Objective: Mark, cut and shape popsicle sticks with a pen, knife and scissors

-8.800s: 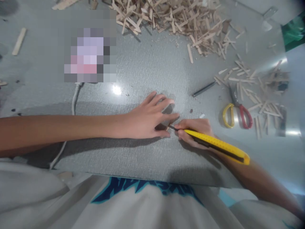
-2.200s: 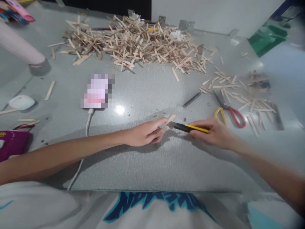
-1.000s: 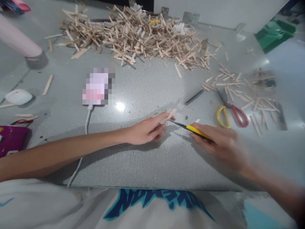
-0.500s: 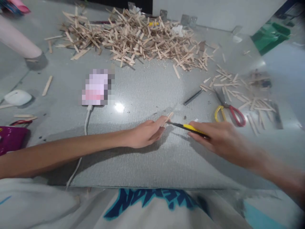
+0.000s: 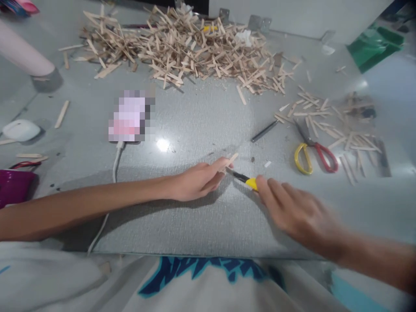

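My left hand [image 5: 203, 181] is closed on a small wooden stick [image 5: 233, 159], pinched between thumb and fingers, its tip pointing up to the right. My right hand [image 5: 292, 210] grips a yellow and black utility knife [image 5: 251, 183]. The knife's dark blade reaches left to the stick beside my left fingertips; whether it touches the wood I cannot tell. Right of the hands lie scissors [image 5: 316, 151] with one yellow and one red handle. A dark metal pen-like tool [image 5: 264, 131] rests above the knife.
A big heap of wooden sticks [image 5: 191, 52] covers the table's back. More loose sticks [image 5: 352, 138] lie at the right. A blurred-out phone [image 5: 127, 117] with a white cable [image 5: 115, 167], a white mouse [image 5: 21, 130] and a purple object [image 5: 14, 186] are at the left.
My right hand has moved down and turned, so the knife now slopes more steeply toward the stick. My left hand holds the stick in nearly the same place.
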Demonstrator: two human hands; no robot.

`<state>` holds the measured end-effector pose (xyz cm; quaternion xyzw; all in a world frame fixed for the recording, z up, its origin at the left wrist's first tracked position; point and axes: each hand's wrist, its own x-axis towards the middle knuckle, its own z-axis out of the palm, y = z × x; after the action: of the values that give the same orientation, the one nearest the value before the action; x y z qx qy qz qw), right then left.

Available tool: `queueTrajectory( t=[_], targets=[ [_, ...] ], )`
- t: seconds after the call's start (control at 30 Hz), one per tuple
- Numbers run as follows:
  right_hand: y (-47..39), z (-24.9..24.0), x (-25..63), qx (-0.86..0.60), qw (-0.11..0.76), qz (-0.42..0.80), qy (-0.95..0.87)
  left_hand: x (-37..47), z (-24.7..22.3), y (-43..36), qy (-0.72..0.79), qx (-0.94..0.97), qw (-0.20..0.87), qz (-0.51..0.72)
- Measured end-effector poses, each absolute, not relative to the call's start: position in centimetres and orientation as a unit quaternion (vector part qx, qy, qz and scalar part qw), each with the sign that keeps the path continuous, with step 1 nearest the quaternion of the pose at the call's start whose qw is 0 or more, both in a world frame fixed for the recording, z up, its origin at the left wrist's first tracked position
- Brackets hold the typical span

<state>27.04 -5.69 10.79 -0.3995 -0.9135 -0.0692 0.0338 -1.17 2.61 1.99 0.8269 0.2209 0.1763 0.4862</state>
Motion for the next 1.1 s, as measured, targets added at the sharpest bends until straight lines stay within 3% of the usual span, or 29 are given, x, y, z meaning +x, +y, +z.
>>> queueTrajectory(
  t=[0.2,0.53,0.8,1.1],
  targets=[
    [-2.1,11.1,29.4,-0.388,0.126,0.195,-0.892,-1.4,2.5,2.9,0.175,0.822,0.51,0.181],
    [1.1,9.9,29.3,-0.444,0.111,0.431,-0.778,-1.5,2.8,3.4,0.158,0.805,0.533,0.208],
    [-0.5,10.3,30.2,-0.449,0.175,0.217,-0.849,-1.3,2.5,3.2,0.198,0.758,0.579,0.225],
    [-2.8,9.4,29.3,-0.451,0.18,0.133,-0.864,-1.2,2.4,3.0,0.197,0.759,0.575,0.231]
  ],
)
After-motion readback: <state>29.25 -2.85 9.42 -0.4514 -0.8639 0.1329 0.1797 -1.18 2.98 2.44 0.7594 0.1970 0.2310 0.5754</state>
